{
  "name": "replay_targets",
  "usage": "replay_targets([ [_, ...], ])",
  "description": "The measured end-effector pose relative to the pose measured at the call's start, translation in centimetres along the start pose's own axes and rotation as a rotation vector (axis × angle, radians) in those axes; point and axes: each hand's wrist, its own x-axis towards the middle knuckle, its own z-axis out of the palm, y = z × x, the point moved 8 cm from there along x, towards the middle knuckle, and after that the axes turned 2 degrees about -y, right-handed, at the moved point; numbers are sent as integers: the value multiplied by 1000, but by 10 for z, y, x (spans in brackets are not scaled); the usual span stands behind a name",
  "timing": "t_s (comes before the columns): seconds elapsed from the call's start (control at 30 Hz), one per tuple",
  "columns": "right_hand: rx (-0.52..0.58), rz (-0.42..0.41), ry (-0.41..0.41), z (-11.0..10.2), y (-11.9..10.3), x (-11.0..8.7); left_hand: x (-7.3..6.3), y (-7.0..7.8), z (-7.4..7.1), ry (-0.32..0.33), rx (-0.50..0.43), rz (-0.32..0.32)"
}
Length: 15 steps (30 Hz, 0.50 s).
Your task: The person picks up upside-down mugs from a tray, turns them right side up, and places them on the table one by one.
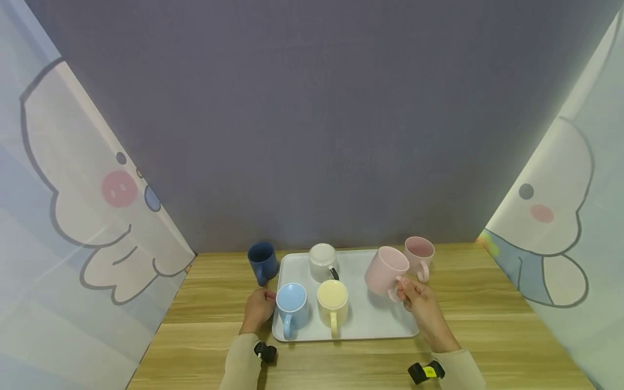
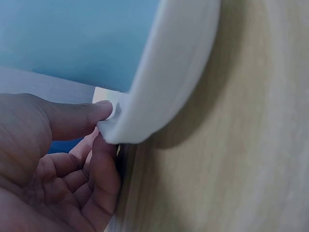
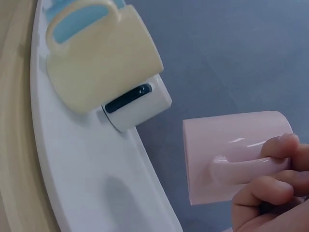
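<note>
My right hand (image 1: 423, 309) grips the handle of a pink mug (image 1: 382, 276), holding it bottom-up and slightly tilted over the right part of the white tray (image 1: 361, 322). In the right wrist view the pink mug (image 3: 217, 140) hangs apart from the tray, with fingers curled round its handle. My left hand (image 1: 258, 310) pinches the tray's left edge, thumb on top and fingers beneath, beside a light blue mug (image 1: 294, 314). The light blue mug, a yellow mug (image 1: 333, 306) and a white mug (image 1: 322, 265) with a black handle stand bottom-up on the tray.
A dark blue mug (image 1: 262, 262) stands upright on the wooden table (image 1: 209, 303), just left of the tray. Another pink mug (image 1: 418, 260) stands upright at the tray's right back corner. A grey wall (image 1: 312, 135) rises behind the table, with printed cloth (image 1: 83, 216) at both sides.
</note>
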Motion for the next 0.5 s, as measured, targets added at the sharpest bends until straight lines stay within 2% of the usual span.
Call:
replay_targets([
  [0.13,163,-66,-67,6,-1,-1,0,-2,-1,5,5,-8],
  [0.27,333,-124,-170,12,-2,-2,0,-1,-3,9,0,-15],
  [0.5,718,-152,-451,25,-9,-4,-1,1,-1,15,-6,3],
])
